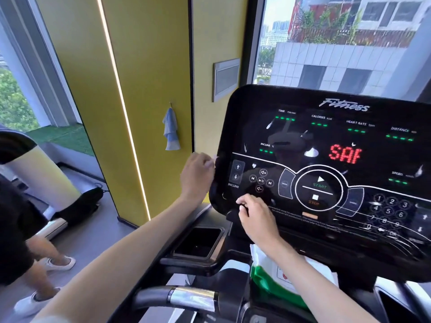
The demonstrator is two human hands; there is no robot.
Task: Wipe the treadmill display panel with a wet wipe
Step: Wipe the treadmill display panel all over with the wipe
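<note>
Your left hand pinches a wet wipe at the display panel left edge | right hand curled at its lower-left corner, grasp unclear | risk: pressing START mid-wipe | wipe pack below the panel; bystander left, well apart.

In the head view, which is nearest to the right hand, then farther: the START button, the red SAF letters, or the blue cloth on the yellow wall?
From the right hand:
1. START button, up and to its right on the display panel.
2. Red SAF letters, higher on the panel.
3. Blue cloth, hanging on the yellow wall, far left, behind the treadmill.
</note>
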